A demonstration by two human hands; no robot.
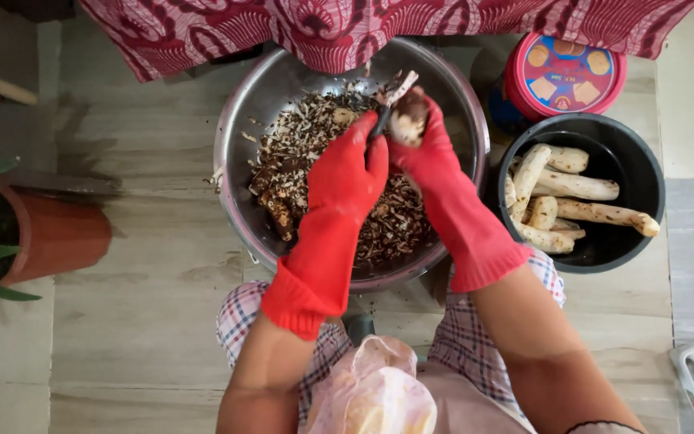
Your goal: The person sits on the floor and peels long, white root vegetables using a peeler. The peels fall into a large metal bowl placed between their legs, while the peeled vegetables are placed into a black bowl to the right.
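the root (408, 120) sits over the far half of the metal bowl (238, 120), gripped in the right hand (423, 145). the red-gloved fingers (434, 120) of that hand are clenched around its lower end, wrapping it from the right side, so the root lies directly in the palm with its bare upper end pointing away from the person and slightly leftward. its long axis runs roughly from the wrist toward the far rim of the bowl.

the left hand (355, 165) is just beside the root on its left, touching or nearly touching it. the left fingers (373, 153) are closed on a dark-handled knife (391, 100), whose pale blade appears to lie along the root's left flank and point away from the person; the blade is partly hidden and blurred, so its exact edge contact cannot be confirmed.

both hands are equally near the root; the right one carries it, the left one brings the tool to it.

below the hands the bowl holds a heap of dark peelings (315, 145). to the right, well apart from the hands, a black bucket (636, 169) holds pale peeled roots (576, 186).
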